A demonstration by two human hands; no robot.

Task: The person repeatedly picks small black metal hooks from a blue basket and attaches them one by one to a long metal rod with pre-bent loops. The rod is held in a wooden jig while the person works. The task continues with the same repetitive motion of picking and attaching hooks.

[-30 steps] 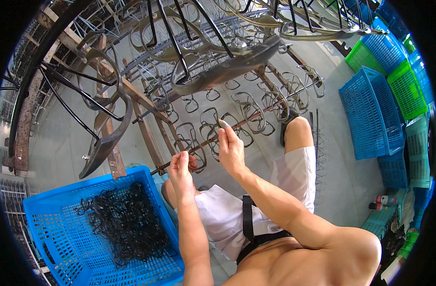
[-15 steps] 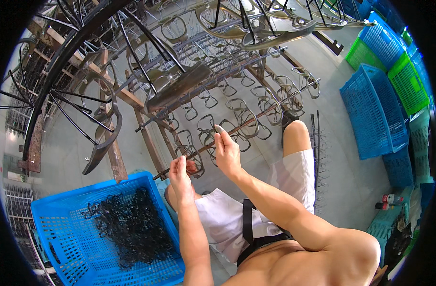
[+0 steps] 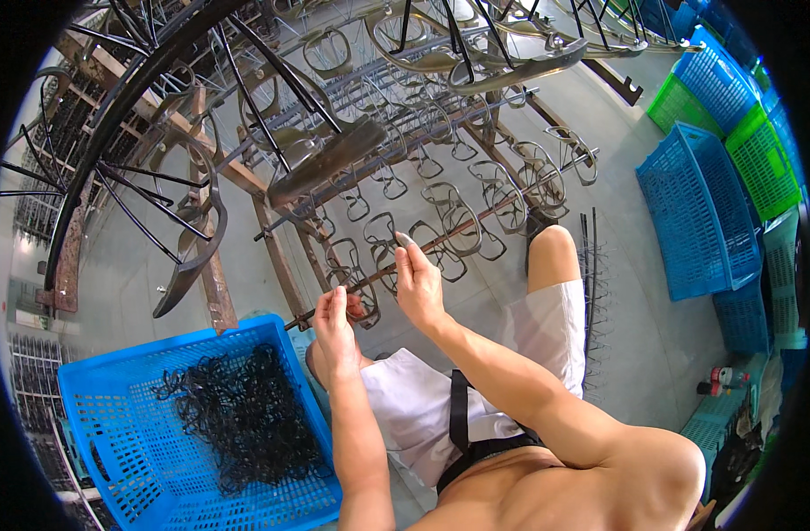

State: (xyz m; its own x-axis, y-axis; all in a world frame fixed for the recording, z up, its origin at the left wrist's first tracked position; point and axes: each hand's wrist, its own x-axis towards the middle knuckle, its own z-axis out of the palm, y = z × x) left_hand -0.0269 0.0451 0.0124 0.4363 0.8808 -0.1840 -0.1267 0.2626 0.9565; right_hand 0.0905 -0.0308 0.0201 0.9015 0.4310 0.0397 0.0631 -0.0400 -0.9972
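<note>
Fingers [image 3: 416,261] of the right hand [image 3: 420,294] lie pressed together, pointing up and forward, with a greyish tip [image 3: 406,240] at their end; whether that is a covering or something pinched, I cannot tell. The left hand [image 3: 336,334] is close by, its fingers bunched beside the nearest loops, but what it grips, if anything, is hidden. Just beyond the two, grey spectacle-shaped frames [image 3: 470,215] hang along a brown rod [image 3: 433,242], which seems to pass through them, probably to keep them in a row within reach. The rod slants before the person's legs, near a brown stand [image 3: 277,257]. Beside the left forearm, a blue basket [image 3: 170,341] holds a tangle of thin black pieces [image 3: 250,420], likely set there to be handy for that arm. Farther out, larger-looking frames on black prongs cross the top, while blue crates [image 3: 697,212] and green crates [image 3: 759,168] crowd the right, perhaps out of the elbow's way.
</note>
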